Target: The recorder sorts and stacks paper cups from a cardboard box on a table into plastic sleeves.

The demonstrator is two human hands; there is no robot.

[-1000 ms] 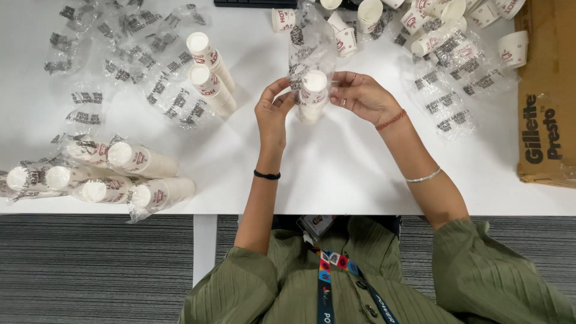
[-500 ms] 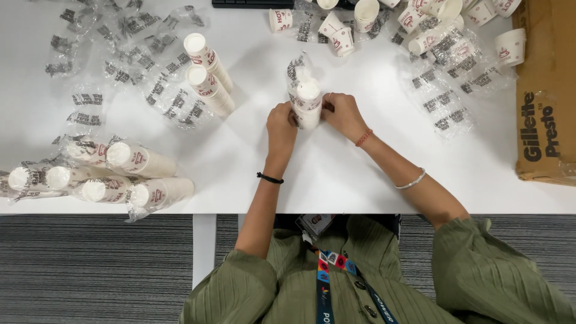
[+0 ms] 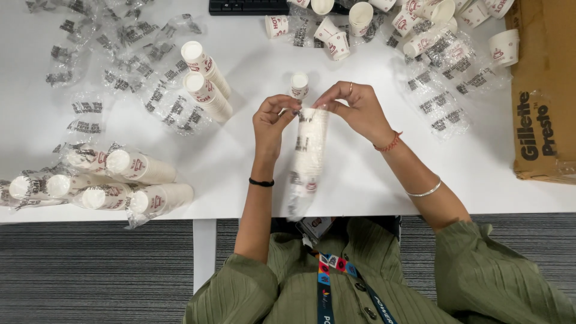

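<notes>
My left hand [image 3: 273,120] and my right hand [image 3: 357,108] both pinch the top end of a clear printed plastic sleeve [image 3: 307,159] that hangs down toward me over the white table [image 3: 360,180]. The sleeve looks to have a stack of white paper cups inside it. A single small paper cup [image 3: 299,84] stands upside down on the table just beyond my fingers. It is apart from both hands.
Two bare cup stacks [image 3: 207,84] lie at upper left among empty printed sleeves [image 3: 120,45]. Several wrapped cup stacks [image 3: 114,180] lie at the left front edge. Loose cups [image 3: 420,24] and sleeves crowd the far right. A cardboard box [image 3: 543,102] and a keyboard [image 3: 246,6] border the table.
The sleeve has been pulled down toward me over the cup stack. One cup now stands alone on the table beyond my hands, which have shifted slightly nearer to me.
</notes>
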